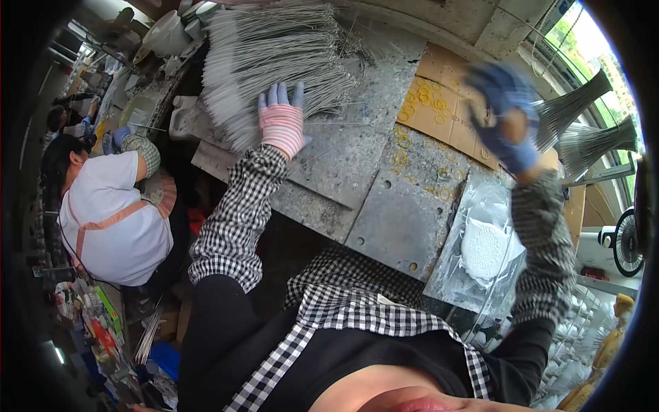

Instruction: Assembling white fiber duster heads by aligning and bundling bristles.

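My left hand (pixel 281 123), in a pink-and-white striped glove with bluish fingertips, lies with fingers stretched out at the near side of a big heap of thin metal wires (pixel 288 51). The wires' left ends look white and bristle-like. At the right, my right hand (pixel 504 117) is raised in a blue glove, smeared by motion. Its fingers are too blurred to show whether anything is held. It is nearest to two flared bundles of thin dark wires (pixel 576 106) and a cardboard sheet (pixel 446 113) scattered with yellow rings (pixel 429 96).
A grey metal plate (pixel 398 223) lies at the table's front edge. Beside it, a clear tray-like sheet bears a white paste-like mass (pixel 484 250). A person in a white shirt (pixel 117 213) sits at the left. A small fan (pixel 626 242) stands at far right.
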### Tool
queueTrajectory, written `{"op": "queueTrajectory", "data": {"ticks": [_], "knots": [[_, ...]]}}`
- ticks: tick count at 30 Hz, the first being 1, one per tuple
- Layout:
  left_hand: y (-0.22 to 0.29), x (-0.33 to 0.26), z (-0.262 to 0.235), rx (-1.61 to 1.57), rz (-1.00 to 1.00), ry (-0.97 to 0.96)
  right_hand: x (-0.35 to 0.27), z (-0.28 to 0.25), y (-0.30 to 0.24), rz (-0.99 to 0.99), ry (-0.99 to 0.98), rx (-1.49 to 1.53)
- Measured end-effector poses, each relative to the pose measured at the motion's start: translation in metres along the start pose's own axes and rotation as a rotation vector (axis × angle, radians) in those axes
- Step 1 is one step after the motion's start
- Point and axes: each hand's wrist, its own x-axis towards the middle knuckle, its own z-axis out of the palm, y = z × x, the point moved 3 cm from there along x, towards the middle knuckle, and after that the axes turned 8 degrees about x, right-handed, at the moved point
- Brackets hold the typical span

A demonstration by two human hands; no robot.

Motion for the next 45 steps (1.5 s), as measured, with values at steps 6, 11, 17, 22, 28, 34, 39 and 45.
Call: {"op": "queueTrajectory", "data": {"ticks": [6,11,17,22,28,34,39,45], "knots": [[-0.002,-0.006,0.031,-0.099,-0.134,0.002,0.072,0.118,-0.126,-0.169,-0.163,0.299],[0.004,-0.048,0.023,-0.176,-0.079,-0.064,0.113,0.187,-0.141,-0.228,-0.325,0.404],[0.004,-0.061,0.003,-0.113,-0.03,-0.173,0.163,0.241,-0.167,-0.405,-0.476,0.441],[-0.013,-0.023,0.018,-0.053,-0.017,-0.241,0.206,0.261,-0.169,-0.196,-0.57,0.268],[-0.027,-0.007,0.026,-0.064,0.071,-0.19,0.224,0.283,-0.165,-0.154,-0.502,0.171],[-0.01,-0.07,0.027,-0.19,-0.018,-0.1,0.217,0.301,-0.152,-0.182,-0.442,0.194],[-0.014,-0.135,0.02,-0.22,0.001,0.011,0.212,0.307,-0.145,-0.187,-0.38,0.2],[-0.038,-0.12,0.016,-0.151,0.073,0.243,0.191,0.267,-0.173,-0.216,-0.475,0.268]]}}
